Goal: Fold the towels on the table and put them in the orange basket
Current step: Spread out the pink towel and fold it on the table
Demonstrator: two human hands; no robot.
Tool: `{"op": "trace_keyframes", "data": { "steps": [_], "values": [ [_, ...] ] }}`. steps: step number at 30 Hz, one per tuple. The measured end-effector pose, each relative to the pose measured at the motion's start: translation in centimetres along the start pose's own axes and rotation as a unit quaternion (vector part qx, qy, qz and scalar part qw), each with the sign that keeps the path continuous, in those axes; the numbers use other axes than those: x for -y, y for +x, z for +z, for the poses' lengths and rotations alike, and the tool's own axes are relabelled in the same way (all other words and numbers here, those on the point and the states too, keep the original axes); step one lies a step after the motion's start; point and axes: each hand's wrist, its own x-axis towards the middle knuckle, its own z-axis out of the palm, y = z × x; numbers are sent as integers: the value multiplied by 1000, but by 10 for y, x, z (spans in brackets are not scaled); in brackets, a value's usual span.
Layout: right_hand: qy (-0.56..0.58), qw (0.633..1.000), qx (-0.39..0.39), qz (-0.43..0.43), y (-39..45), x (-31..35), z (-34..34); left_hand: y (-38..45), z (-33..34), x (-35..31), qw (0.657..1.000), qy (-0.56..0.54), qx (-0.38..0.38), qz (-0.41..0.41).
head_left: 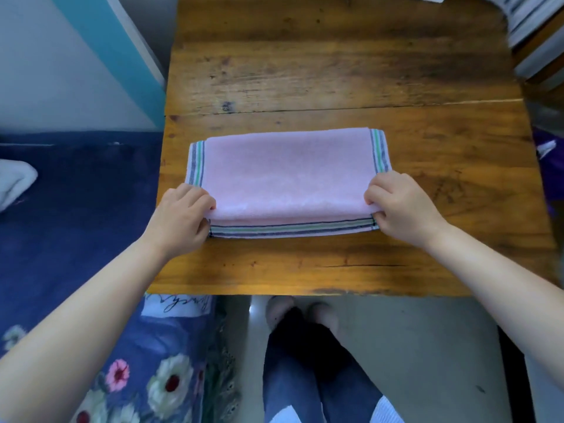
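Between my hands the pink towel (287, 178) lies on the table (335, 71), long axis running hand to hand, striped borders showing. My left hand (183, 218) and right hand (399, 206) each pinch its folded near edge.

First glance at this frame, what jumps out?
The pink towel with striped borders, lying mid-table on the wooden table, partly folded. The left hand and right hand each pinch a near corner of its upper layer, just above the striped hem. After that, the flowered blue bedding at lower left and a striped cloth at the table's far right corner.
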Motion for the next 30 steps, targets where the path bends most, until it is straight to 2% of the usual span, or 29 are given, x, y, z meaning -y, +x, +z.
{"op": "trace_keyframes", "data": {
  "steps": [4, 13, 15, 17, 20, 22, 24, 28, 30],
  "values": [
    [4, 999, 22, 49, -21, 7, 20, -12, 23, -11, 1000, 14, 19, -19],
    [19, 995, 60, 72, -52, 12, 34, -34, 40, -23, 996, 26, 73, -48],
    [17, 996, 53, 72, -51, 16, 26, -36, 36, -24, 997, 14, 47, -57],
    [15, 996, 14, 88, -37, 19, 20, -23, 32, -28, 997, -14, -27, -67],
    [-1, 996, -30, 84, 16, 32, 28, 25, 31, -41, 986, -75, -91, -116],
    [21, 991, 10, 129, 59, 42, 42, 63, 34, -48, 969, -130, -80, -192],
    [35, 982, 71, 170, 94, 49, 57, 89, 45, -49, 959, -126, -58, -249],
    [-12, 972, 159, 171, 114, 43, 94, 98, 73, -27, 948, -99, 18, -301],
    [-8, 971, 163, 176, 109, 32, 99, 90, 78, -13, 945, -115, 28, -304]
  ]
}}
